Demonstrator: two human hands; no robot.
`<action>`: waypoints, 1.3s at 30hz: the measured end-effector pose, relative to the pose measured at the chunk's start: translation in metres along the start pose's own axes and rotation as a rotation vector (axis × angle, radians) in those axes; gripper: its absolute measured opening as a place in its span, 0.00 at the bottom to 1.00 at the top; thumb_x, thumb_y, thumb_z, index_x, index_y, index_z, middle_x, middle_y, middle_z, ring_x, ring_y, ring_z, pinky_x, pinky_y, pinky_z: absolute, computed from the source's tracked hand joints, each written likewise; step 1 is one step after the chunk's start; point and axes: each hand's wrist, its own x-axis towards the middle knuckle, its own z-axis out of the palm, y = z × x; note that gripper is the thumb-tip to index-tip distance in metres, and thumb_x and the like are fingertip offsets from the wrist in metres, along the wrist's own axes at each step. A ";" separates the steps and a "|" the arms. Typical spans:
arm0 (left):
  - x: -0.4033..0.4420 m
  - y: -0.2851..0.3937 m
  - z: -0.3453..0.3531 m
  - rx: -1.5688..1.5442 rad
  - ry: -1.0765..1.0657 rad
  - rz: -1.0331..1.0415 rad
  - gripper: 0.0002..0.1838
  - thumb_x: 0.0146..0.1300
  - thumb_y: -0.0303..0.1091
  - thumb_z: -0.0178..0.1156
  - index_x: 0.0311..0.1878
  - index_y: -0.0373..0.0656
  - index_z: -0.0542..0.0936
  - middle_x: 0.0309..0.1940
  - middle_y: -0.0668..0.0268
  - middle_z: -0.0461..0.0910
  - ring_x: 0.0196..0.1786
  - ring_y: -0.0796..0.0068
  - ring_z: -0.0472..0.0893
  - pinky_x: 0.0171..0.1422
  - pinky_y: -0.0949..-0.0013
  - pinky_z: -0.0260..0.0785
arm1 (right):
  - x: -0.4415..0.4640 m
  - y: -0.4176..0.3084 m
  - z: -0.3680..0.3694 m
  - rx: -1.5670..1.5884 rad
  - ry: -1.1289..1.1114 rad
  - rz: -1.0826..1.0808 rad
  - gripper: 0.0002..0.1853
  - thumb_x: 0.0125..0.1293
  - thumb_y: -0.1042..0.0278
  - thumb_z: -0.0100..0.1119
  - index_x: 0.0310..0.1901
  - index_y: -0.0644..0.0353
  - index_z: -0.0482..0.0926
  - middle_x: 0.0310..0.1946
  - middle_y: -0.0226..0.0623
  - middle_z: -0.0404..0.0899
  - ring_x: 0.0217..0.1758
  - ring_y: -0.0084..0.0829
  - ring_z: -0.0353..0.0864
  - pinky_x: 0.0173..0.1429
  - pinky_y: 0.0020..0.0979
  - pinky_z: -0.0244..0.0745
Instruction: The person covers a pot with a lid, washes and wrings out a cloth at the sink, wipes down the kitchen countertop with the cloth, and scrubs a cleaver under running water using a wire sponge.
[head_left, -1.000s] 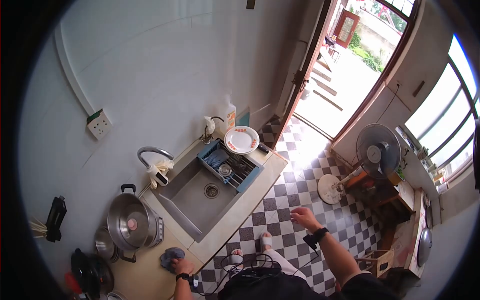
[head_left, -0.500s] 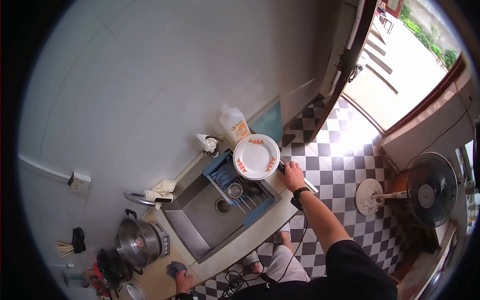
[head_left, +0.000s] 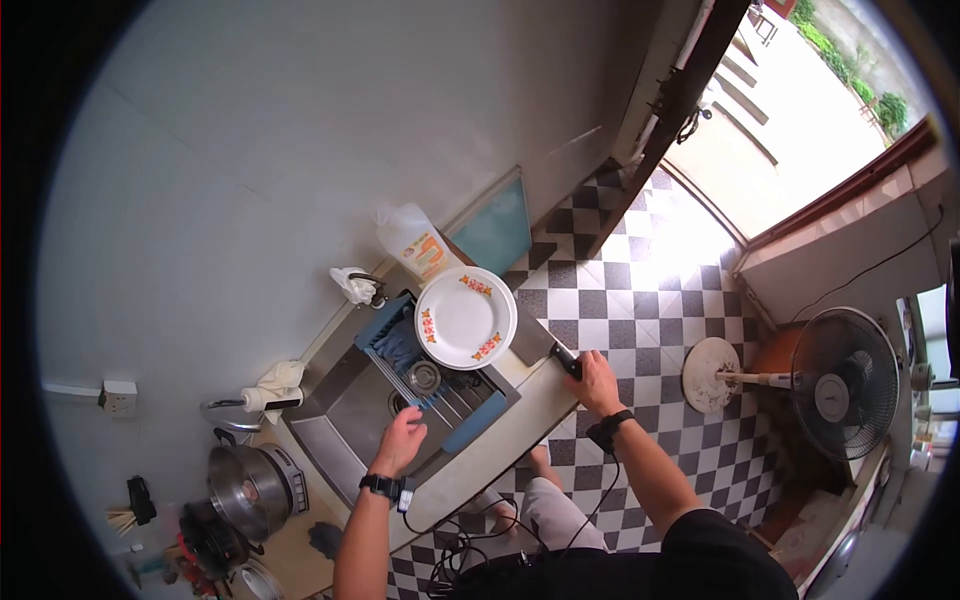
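My right hand [head_left: 597, 382] is wrapped round the black handle of a kitchen knife [head_left: 533, 343] at the counter's right end. Its broad grey blade points up and left, beside a stack of white plates [head_left: 466, 318] with orange flower prints. Over the sink [head_left: 335, 435], my left hand [head_left: 403, 438] reaches toward the blue dish rack [head_left: 474, 424], fingers apart and nothing visible in them. A small metal bowl [head_left: 424, 377] sits in the rack, close to those fingertips. On the counter at lower left lies a dark grey cloth [head_left: 325, 540].
A white plastic jug [head_left: 418, 245] stands behind the plates. Left of the sink are a tap [head_left: 228, 415] with a cloth on it and a steel pot [head_left: 248, 490]. Cables [head_left: 462, 560] hang by my legs. A fan [head_left: 842, 383] stands right, near the open doorway.
My left hand has left the grey cloth and moved up and right over the sink. My right hand still grips the knife, whose blade now shows beside the plates. The view has shifted slightly.
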 end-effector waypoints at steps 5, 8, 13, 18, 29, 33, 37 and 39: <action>0.067 0.048 0.045 -0.215 -0.072 -0.075 0.32 0.67 0.34 0.61 0.73 0.33 0.69 0.63 0.55 0.81 0.55 0.67 0.84 0.56 0.66 0.77 | -0.041 0.037 -0.035 0.078 -0.101 0.202 0.20 0.52 0.64 0.68 0.42 0.67 0.73 0.37 0.55 0.81 0.42 0.59 0.81 0.48 0.50 0.76; 0.058 0.059 0.047 -0.139 -0.101 -0.057 0.30 0.67 0.34 0.61 0.70 0.32 0.71 0.62 0.55 0.82 0.57 0.69 0.84 0.58 0.67 0.76 | -0.068 0.054 -0.062 0.064 -0.172 0.391 0.17 0.47 0.61 0.63 0.34 0.67 0.78 0.25 0.52 0.81 0.32 0.52 0.81 0.40 0.44 0.75; 0.004 0.044 0.028 -0.397 -0.198 0.001 0.22 0.69 0.27 0.58 0.64 0.29 0.75 0.57 0.54 0.83 0.55 0.70 0.84 0.59 0.71 0.76 | -0.112 0.014 -0.100 0.544 -0.181 0.546 0.07 0.50 0.70 0.58 0.27 0.65 0.73 0.16 0.38 0.72 0.19 0.32 0.74 0.26 0.35 0.67; -0.055 0.043 0.010 -0.693 -0.217 0.090 0.16 0.76 0.31 0.57 0.61 0.30 0.76 0.52 0.59 0.84 0.54 0.72 0.83 0.61 0.69 0.76 | -0.115 -0.121 -0.076 0.767 -0.050 0.251 0.05 0.57 0.75 0.60 0.31 0.61 0.72 0.18 0.30 0.71 0.17 0.22 0.71 0.21 0.28 0.66; -0.132 -0.081 -0.034 -1.407 0.208 -0.014 0.08 0.80 0.37 0.53 0.53 0.44 0.70 0.43 0.64 0.79 0.45 0.71 0.85 0.49 0.66 0.80 | -0.181 -0.354 0.099 0.055 -0.617 -0.629 0.22 0.72 0.55 0.59 0.61 0.60 0.77 0.35 0.49 0.84 0.39 0.49 0.85 0.43 0.44 0.80; -0.165 -0.171 -0.066 -1.579 0.165 0.007 0.08 0.77 0.33 0.57 0.53 0.46 0.70 0.38 0.67 0.75 0.31 0.76 0.75 0.31 0.69 0.69 | -0.130 -0.382 0.167 0.216 -0.591 -0.585 0.11 0.72 0.63 0.56 0.41 0.60 0.84 0.30 0.48 0.83 0.37 0.53 0.83 0.41 0.46 0.78; -0.189 -0.199 -0.093 -1.678 0.179 -0.002 0.08 0.78 0.39 0.56 0.48 0.50 0.68 0.34 0.69 0.69 0.25 0.79 0.68 0.27 0.73 0.62 | -0.066 -0.439 0.234 0.187 -0.246 -0.912 0.21 0.66 0.75 0.56 0.61 0.67 0.74 0.52 0.54 0.81 0.53 0.58 0.79 0.58 0.48 0.77; -0.193 -0.211 -0.098 -1.684 0.209 -0.010 0.09 0.78 0.40 0.56 0.48 0.49 0.68 0.34 0.69 0.69 0.24 0.79 0.68 0.27 0.73 0.61 | -0.040 -0.466 0.267 0.232 -0.245 -1.060 0.23 0.66 0.76 0.55 0.63 0.67 0.72 0.56 0.55 0.79 0.56 0.58 0.78 0.60 0.48 0.77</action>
